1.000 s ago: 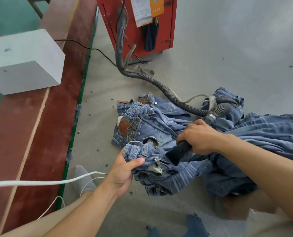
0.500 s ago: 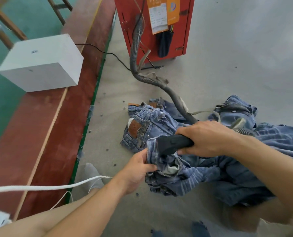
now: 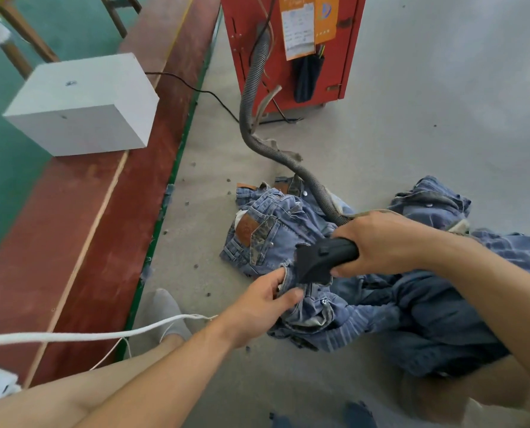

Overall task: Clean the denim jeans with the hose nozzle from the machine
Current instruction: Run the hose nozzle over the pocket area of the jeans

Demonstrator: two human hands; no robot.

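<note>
Right hand point(image 3: 378, 242) wrapped tight round black nozzle point(image 3: 319, 261), pressed onto jeans point(image 3: 276, 230) at middle of frame. Left hand point(image 3: 257, 310) pinching jeans just below. Hose point(image 3: 254, 97) up to red machine point(image 3: 291, 50).

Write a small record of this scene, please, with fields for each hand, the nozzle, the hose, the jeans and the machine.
left hand: left hand pinches a fold of the jeans
right hand: right hand grips the nozzle handle
nozzle: black nozzle, mouth against the fold beside the left hand's fingers
hose: grey ribbed hose runs from the machine across the floor to the right hand
jeans: blue denim jeans lie crumpled on the grey floor
machine: red machine stands behind, paper labels on front
</note>
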